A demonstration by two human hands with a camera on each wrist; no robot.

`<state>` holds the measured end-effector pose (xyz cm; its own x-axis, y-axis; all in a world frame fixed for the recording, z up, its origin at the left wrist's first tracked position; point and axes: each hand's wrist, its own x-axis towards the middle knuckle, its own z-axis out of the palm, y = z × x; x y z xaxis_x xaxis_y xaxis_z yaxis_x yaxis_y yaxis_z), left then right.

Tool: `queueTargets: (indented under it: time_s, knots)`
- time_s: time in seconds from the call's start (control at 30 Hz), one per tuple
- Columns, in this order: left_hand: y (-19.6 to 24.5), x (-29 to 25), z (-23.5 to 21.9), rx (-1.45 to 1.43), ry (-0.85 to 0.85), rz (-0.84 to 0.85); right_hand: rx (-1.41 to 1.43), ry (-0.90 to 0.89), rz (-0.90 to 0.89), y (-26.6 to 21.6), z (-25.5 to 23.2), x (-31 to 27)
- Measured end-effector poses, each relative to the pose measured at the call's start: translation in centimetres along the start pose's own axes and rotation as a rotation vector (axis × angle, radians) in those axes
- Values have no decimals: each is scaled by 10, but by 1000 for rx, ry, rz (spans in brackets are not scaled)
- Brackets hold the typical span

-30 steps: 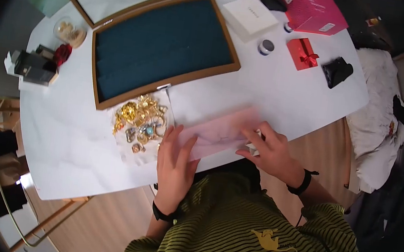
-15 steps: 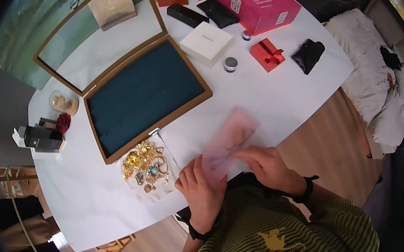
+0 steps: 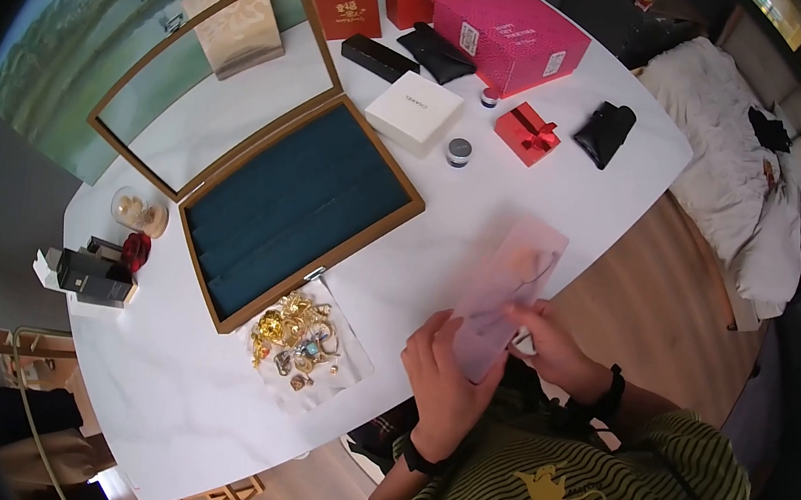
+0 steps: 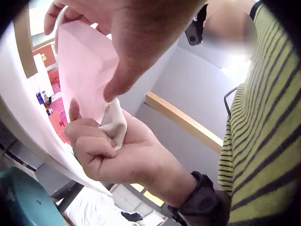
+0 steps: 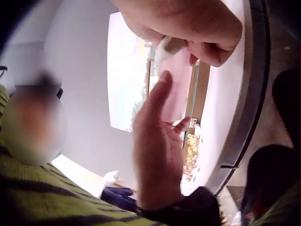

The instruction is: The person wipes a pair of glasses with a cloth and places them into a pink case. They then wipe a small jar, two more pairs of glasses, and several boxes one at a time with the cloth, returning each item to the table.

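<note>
A long, translucent pink box [image 3: 520, 255], with thin dark lines on it, is tilted over the table's front edge. My left hand [image 3: 449, 381] grips its near end, thumb on one side and fingers on the other. At its right side, my right hand [image 3: 563, 355] pinches a soft white cloth [image 4: 115, 126] in curled fingers against the box. To the left of the hands, a pile of gold jewelry [image 3: 295, 332] lies on a white sheet [image 3: 353, 349]. Behind it stands a wooden display case [image 3: 299, 218] with dark teal lining, its glass lid raised.
Toward the back are a white box [image 3: 416, 107], a black pouch [image 3: 435, 52], a pink carton [image 3: 512, 34], a red gift box [image 3: 525, 133] and a small jar [image 3: 458, 152]. A black wallet [image 3: 605, 135] lies far right. A glass dome [image 3: 138, 212] and black box [image 3: 95, 280] stand left.
The head view has turned, bringing more of the table's back into sight. The pink box has swung from lying nearly level to slanting up and away, still in my left hand.
</note>
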<state>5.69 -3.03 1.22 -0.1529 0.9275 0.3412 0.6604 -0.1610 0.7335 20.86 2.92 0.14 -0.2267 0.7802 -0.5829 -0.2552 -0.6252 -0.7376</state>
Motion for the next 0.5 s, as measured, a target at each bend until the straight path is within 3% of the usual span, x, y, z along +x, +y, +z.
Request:
queueTargets:
  time_s: [0.03, 0.1, 0.23, 0.33, 0.4, 0.5]
  knots:
    - [3, 1, -2, -2, 8, -8, -10, -4, 4, -4, 1, 3]
    - [5, 2, -4, -206, 10, -19, -26, 191, -230, -25, 1, 13]
    - [-27, -11, -2, -249, 8, -35, -172, 172, -502, -119, -38, 48]
    - [-52, -26, 5, -203, -16, -92, -324, 300, -533, -192, -78, 102]
    - [-58, -28, 8, -93, 88, -7, -389, 365, -522, -230, -101, 144]
    - [-59, -29, 14, -29, 105, 42, -434, 394, -443, -265, -127, 190]
